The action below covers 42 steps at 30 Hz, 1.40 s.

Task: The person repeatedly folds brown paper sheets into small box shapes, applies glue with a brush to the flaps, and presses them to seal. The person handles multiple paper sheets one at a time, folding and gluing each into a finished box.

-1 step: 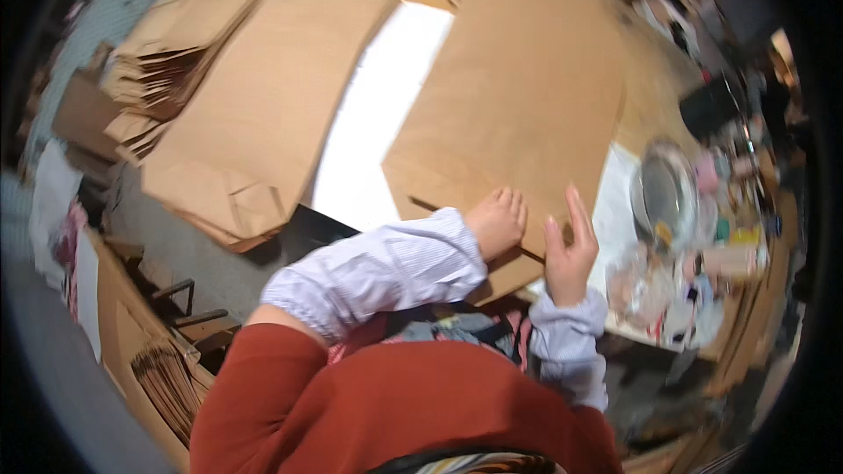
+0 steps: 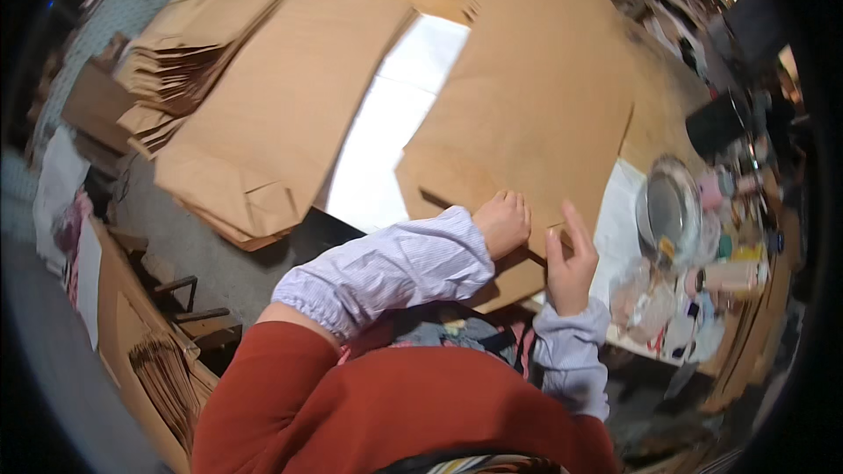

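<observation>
A large brown kraft paper bag [image 2: 536, 96] lies flat in front of me, its near end folded with dark slits at the creases. My left hand [image 2: 504, 225] rests palm down on that near end, fingers side by side and lying on the paper. Just right of it, my right hand [image 2: 572, 270] stands at the bag's near right corner, thumb and fingers apart with nothing held between them. Both forearms wear pale striped sleeve covers [image 2: 386, 270]. What lies under my left palm is hidden.
To the left lies a stack of brown paper bags [image 2: 277, 87], with more folded bags [image 2: 171, 79] beyond it. White paper [image 2: 378, 140] shows between the stacks. At right stand a metal bowl [image 2: 670, 206], a black cup [image 2: 718, 125], a pink bottle [image 2: 733, 277] and crumpled clear plastic [image 2: 641, 294].
The whole view has shifted slightly, so the table's things sit a little lower and further right. Both hands keep nearly the same place on the bag.
</observation>
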Each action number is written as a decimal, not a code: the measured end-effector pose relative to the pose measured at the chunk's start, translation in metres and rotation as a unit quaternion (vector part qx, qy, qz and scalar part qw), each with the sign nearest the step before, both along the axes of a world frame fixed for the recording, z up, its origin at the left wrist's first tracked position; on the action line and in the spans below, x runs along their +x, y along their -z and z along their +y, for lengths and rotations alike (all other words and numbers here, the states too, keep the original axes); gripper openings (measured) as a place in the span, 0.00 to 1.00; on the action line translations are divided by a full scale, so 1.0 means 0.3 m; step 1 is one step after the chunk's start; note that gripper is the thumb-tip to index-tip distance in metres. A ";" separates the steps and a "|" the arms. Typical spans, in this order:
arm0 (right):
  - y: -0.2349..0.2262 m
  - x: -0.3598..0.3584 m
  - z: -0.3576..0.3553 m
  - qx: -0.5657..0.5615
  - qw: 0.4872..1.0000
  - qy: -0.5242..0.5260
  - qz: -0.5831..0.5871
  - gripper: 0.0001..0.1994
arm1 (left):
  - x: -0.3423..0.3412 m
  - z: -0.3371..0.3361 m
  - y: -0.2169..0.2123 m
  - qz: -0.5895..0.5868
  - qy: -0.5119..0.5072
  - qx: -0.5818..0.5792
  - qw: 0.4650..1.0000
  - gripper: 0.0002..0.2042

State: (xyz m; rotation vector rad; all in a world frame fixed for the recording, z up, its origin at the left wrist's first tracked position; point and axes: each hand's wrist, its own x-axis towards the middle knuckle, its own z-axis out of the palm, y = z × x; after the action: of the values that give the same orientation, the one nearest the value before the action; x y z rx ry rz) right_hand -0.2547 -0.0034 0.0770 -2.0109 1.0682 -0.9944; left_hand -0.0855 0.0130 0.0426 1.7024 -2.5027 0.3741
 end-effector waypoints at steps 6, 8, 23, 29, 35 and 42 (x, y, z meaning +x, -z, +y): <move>0.056 0.036 -0.007 -0.035 0.993 -0.085 0.078 0.14 | 0.428 0.092 -0.176 -0.068 0.025 -0.125 0.990 0.06; 0.111 0.038 -0.020 0.049 0.997 -0.063 0.008 0.13 | 0.590 0.209 -0.294 -0.121 -0.015 -0.139 0.983 0.13; 0.248 0.060 -0.022 -0.010 0.999 -0.016 0.047 0.08 | 1.227 0.948 -0.154 0.178 -0.233 -0.036 0.955 0.20; 0.213 -0.005 -0.037 0.056 0.996 -0.060 0.019 0.16 | 0.974 0.793 -0.419 0.027 -0.300 0.206 0.931 0.28; 0.177 -0.094 -0.146 -0.104 0.962 0.030 0.252 0.25 | 0.424 0.231 -0.265 0.165 -0.188 0.188 0.950 0.14; 0.158 -0.091 -0.226 0.079 0.953 0.035 0.290 0.21 | 0.359 -0.060 -0.045 0.149 -0.271 0.257 0.915 0.22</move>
State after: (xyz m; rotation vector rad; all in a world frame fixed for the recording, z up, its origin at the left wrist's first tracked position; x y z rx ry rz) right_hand -0.2819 -0.0712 0.0294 -2.1953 1.4757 -0.3235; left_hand 0.0222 -0.0050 0.0560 2.4155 -1.9763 -0.5370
